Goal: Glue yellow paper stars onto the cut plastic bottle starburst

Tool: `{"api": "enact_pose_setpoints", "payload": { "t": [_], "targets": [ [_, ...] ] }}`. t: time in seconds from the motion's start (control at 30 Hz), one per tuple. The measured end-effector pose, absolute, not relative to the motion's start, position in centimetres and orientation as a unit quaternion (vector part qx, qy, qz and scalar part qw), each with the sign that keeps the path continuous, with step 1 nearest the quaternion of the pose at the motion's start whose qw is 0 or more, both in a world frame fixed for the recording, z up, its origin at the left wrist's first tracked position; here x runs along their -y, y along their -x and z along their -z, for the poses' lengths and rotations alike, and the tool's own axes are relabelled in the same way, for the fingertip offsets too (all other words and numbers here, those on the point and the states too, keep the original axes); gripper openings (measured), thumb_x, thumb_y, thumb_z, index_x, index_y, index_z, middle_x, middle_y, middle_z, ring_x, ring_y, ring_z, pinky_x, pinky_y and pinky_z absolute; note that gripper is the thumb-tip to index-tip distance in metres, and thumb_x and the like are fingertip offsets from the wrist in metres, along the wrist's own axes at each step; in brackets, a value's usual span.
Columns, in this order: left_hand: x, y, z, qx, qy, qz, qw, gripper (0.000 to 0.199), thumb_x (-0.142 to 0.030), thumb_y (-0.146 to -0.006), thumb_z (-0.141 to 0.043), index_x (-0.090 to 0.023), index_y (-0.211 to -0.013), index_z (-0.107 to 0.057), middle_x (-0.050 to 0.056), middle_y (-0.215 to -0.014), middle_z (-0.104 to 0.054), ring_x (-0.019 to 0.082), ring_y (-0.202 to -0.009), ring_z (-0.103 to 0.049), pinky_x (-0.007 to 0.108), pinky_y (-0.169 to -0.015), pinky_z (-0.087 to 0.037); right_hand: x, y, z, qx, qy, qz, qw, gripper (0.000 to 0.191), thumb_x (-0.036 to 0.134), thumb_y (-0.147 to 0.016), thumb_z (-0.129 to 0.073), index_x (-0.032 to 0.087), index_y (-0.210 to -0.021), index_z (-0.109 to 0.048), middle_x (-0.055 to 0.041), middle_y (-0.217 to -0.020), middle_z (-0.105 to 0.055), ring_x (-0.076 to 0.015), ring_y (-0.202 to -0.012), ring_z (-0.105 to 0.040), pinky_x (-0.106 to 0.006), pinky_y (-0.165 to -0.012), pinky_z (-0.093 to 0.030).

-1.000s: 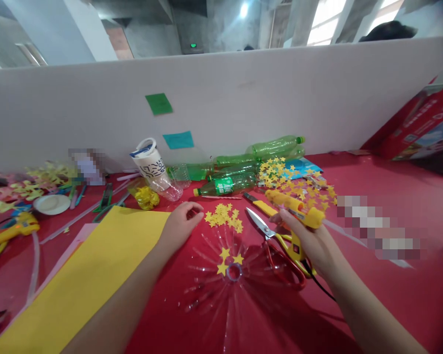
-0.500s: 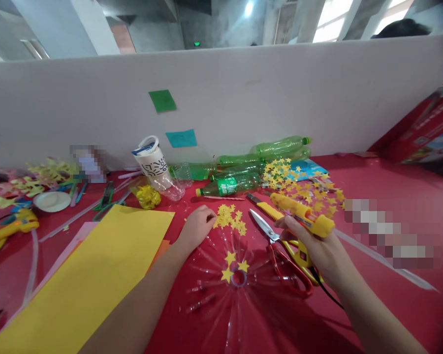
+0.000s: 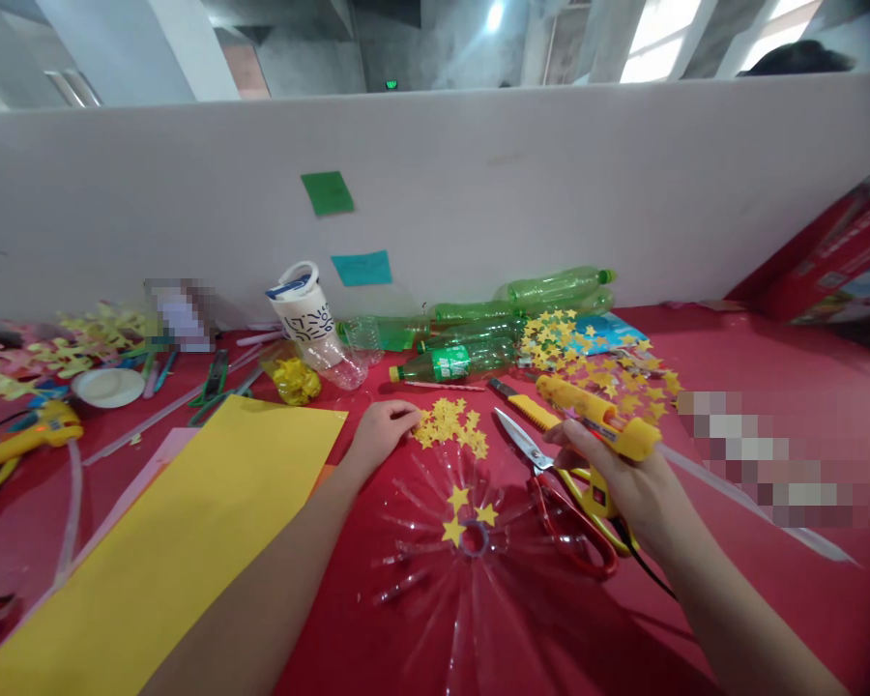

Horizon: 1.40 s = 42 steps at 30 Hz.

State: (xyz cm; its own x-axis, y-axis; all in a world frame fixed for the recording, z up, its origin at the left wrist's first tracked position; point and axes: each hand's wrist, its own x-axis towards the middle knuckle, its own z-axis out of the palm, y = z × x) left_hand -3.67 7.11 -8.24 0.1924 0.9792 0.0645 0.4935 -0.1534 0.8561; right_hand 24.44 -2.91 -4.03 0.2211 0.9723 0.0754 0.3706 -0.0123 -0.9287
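My left hand (image 3: 384,431) is at the left edge of a pile of small yellow stars (image 3: 450,425), fingertips pressed together at the stars; whether one is pinched is too small to tell. In my right hand (image 3: 616,469) is a yellow glue gun (image 3: 595,416), its nozzle pointing up and left. Between the hands, a clear plastic bottle cut into spread strips (image 3: 453,604) lies on the red table. Three yellow stars (image 3: 458,498) sit around its ring-shaped centre. Red-handled scissors (image 3: 572,527) and a yellow cutter (image 3: 534,412) lie beside the right hand.
Yellow paper (image 3: 188,541) covers the left side. Green bottles (image 3: 478,358), a white patterned cup (image 3: 308,314) and more loose stars (image 3: 623,372) stand or lie along the white partition (image 3: 478,193). Another yellow glue gun (image 3: 36,435) is at far left.
My left hand's fingers have drawn closer together at the pile's edge. My right hand keeps its hold on the glue gun. The whole view has shifted slightly.
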Motion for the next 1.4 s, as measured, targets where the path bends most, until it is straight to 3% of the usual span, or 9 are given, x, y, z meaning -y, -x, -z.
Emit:
{"api": "enact_pose_setpoints", "payload": {
  "t": [0.13, 0.37, 0.57, 0.77, 0.93, 1.07, 1.23, 1.3, 1.4],
  "targets": [
    [-7.1, 3.6, 8.2, -0.537, -0.672, -0.346, 0.375, 0.021, -0.034, -0.075, -0.053, -0.017, -0.067, -0.061, 0.0, -0.059, -0.06, 0.013, -0.052, -0.053, 0.025, -0.055, -0.042, 2.9, -24.3, 3.6, 0.533, 0.65, -0.338, 0.424, 0.04, 0.055, -0.084, -0.052, 0.019, -0.083, -0.07, -0.0042, -0.073, -0.067, -0.0221, -0.069, -0.062, -0.033, -0.06, -0.047],
    [-7.1, 3.5, 8.0, -0.531, -0.663, -0.345, 0.399, 0.016, -0.032, -0.071, -0.056, -0.017, -0.069, -0.062, -0.001, -0.056, -0.059, 0.014, -0.051, -0.054, 0.024, -0.051, -0.041, 3.1, -23.7, 2.4, 0.537, 0.636, -0.337, 0.44, 0.037, 0.054, -0.083, -0.052, 0.019, -0.078, -0.065, -0.0027, -0.065, -0.064, -0.0173, -0.059, -0.057, -0.028, -0.049, -0.043],
    [-7.1, 3.3, 8.0, -0.52, -0.667, -0.373, 0.381, 0.009, -0.025, -0.065, -0.063, -0.018, -0.064, -0.058, -0.002, -0.064, -0.06, 0.013, -0.062, -0.055, 0.025, -0.062, -0.043, 3.2, -23.6, 2.5, 0.531, 0.647, -0.337, 0.431, 0.038, 0.055, -0.082, -0.053, 0.02, -0.078, -0.066, -0.0023, -0.066, -0.064, -0.0166, -0.057, -0.056, -0.028, -0.049, -0.042],
    [-7.1, 3.4, 7.1, -0.496, -0.658, -0.397, 0.404, 0.011, -0.028, -0.072, -0.059, -0.018, -0.073, -0.055, -0.002, -0.061, -0.06, 0.014, -0.059, -0.057, 0.026, -0.059, -0.045, 3.4, -23.7, 2.1, 0.517, 0.648, -0.362, 0.427, 0.046, 0.06, -0.084, -0.046, 0.018, -0.075, -0.065, 0.0003, -0.05, -0.056, -0.0117, -0.044, -0.047, -0.024, -0.042, -0.035],
    [-3.7, 1.3, 1.7, -0.448, -0.68, -0.408, 0.413, 0.01, -0.028, -0.073, -0.061, -0.019, -0.077, -0.06, -0.001, -0.07, -0.061, 0.013, -0.065, -0.057, 0.026, -0.065, -0.047, 3.8, -23.5, 1.9, 0.529, 0.598, -0.35, 0.489, 0.023, 0.044, -0.078, -0.061, 0.022, -0.073, -0.059, 0.0031, -0.049, -0.051, -0.0114, -0.042, -0.045, -0.023, -0.038, -0.034],
    [0.8, -1.3, -1.7, -0.41, -0.651, -0.373, 0.519, 0.008, -0.027, -0.071, -0.065, -0.019, -0.073, -0.062, -0.002, -0.061, -0.06, 0.012, -0.057, -0.056, 0.025, -0.056, -0.047, 4.8, -22.3, 1.6, 0.551, 0.547, -0.344, 0.527, 0.011, 0.036, -0.075, -0.063, 0.026, -0.075, -0.061, 0.0035, -0.051, -0.053, -0.0108, -0.039, -0.044, -0.023, -0.034, -0.033],
    [3.6, -3.2, -2.0, -0.381, -0.598, -0.319, 0.628, 0.006, -0.024, -0.069, -0.066, -0.018, -0.071, -0.064, -0.002, -0.059, -0.059, 0.011, -0.054, -0.055, 0.022, -0.051, -0.045, 5.8, -20.6, 1.2, 0.599, 0.552, -0.302, 0.496, 0.012, 0.036, -0.065, -0.066, 0.025, -0.067, -0.062, 0.001, -0.059, -0.064, -0.0164, -0.05, -0.059, -0.025, -0.042, -0.045],
    [3.5, -3.3, -1.9, -0.388, -0.619, -0.314, 0.607, 0.005, -0.023, -0.07, -0.064, -0.018, -0.072, -0.065, -0.002, -0.062, -0.061, 0.011, -0.055, -0.056, 0.023, -0.052, -0.045, 6.2, -20.4, 0.9, 0.589, 0.565, -0.294, 0.496, 0.009, 0.034, -0.067, -0.064, 0.025, -0.067, -0.062, 0.0005, -0.061, -0.065, -0.0183, -0.055, -0.062, -0.027, -0.045, -0.048],
    [1.9, -2.3, -1.5, -0.425, -0.684, -0.346, 0.481, 0.007, -0.025, -0.073, -0.062, -0.02, -0.075, -0.066, 0.0, -0.068, -0.065, 0.014, -0.062, -0.058, 0.025, -0.058, -0.046, 6.5, -20.5, 0.5, 0.558, 0.576, -0.297, 0.519, 0.007, 0.033, -0.072, -0.062, 0.026, -0.071, -0.062, 0.0002, -0.064, -0.065, -0.0194, -0.062, -0.064, -0.027, -0.049, -0.049]
  ]
}}
